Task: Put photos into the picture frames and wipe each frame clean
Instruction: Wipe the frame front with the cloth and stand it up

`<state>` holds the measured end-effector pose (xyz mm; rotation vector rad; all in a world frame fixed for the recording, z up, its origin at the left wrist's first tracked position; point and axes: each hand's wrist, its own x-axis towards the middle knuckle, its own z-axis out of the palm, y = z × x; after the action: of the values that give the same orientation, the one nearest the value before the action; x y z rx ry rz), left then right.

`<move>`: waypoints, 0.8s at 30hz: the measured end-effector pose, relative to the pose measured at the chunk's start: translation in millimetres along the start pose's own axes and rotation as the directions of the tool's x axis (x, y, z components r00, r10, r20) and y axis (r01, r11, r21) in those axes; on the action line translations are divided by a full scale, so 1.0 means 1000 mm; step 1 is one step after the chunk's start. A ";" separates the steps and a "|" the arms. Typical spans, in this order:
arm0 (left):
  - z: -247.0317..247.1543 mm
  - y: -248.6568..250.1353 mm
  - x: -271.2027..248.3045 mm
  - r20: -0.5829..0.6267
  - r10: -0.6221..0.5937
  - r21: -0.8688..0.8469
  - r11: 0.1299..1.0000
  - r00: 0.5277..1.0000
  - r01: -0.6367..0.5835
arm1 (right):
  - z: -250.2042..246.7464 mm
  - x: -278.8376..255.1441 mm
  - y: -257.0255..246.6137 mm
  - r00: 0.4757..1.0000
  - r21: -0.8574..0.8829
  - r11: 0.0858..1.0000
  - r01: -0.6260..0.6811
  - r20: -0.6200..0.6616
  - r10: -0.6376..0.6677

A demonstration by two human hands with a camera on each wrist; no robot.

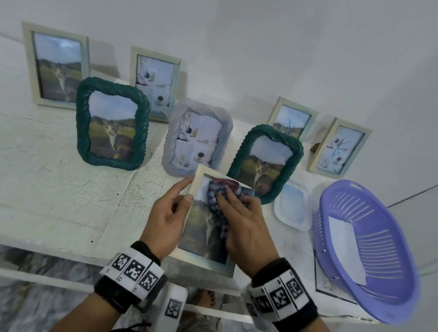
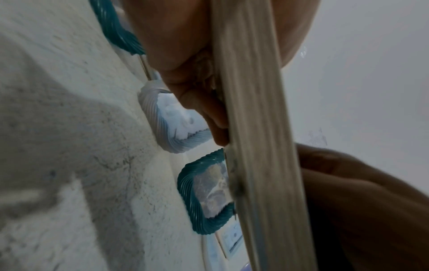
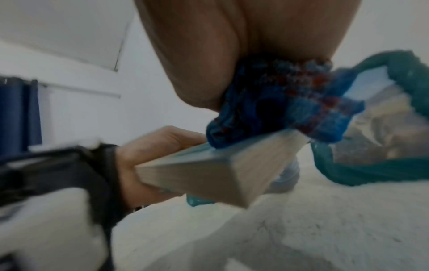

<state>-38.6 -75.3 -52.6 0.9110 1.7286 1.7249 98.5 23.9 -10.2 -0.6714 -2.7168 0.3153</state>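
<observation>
A: Quick, where's the frame being cleaned?

B: Pale wood frame (image 1: 192, 190), photo already in it, held at the near edge of the table (image 1: 49, 175), just this side of the standing frames. Long axis runs near-to-far, far end tipped up a bit.

A: Hands?

B: Left hand (image 1: 169, 214) clamps the frame's left rail, thumb on the front, fingers wrapped behind. Right hand (image 1: 243, 228) presses a blue checked cloth (image 1: 219, 193) flat on the glass; fingers look mostly straight, w/ the cloth bunched under them.

A: So which way does the wipe go?

B: My guess: along the long axis. Cloth sits on the far, upper half of the glass; the near half is uncovered. Right hand's the one on the glass, so it does the stroke. Left only steadies.

A: Anything in the way?

B: The green frame (image 1: 267, 162) stands just beyond the cloth, to the right. A push too far could knock it. The purple basket (image 1: 366, 249) is well to the right w/ a white sheet in it.

A: Other frames?

B: Seven standing at the back, all w/ pics inside.
</observation>
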 end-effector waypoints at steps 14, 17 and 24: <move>-0.006 0.001 -0.004 0.001 0.002 0.008 1.000 1.000 -0.002 | -0.001 -0.004 0.002 1.000 -0.020 1.000 0.002 -0.012 -0.003; -0.009 -0.002 -0.001 -0.021 -0.021 -0.022 1.000 1.000 0.020 | 0.003 -0.007 -0.013 0.999 0.031 0.999 0.040 0.001 -0.040; -0.015 -0.005 -0.004 -0.073 -0.026 0.042 0.999 0.997 0.029 | -0.006 -0.033 -0.015 0.965 0.174 0.971 0.161 0.178 -0.192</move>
<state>-47.9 -88.1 -56.9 0.8486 1.8224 1.7284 122.3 -4.1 -8.4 -0.3668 -2.8699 0.5725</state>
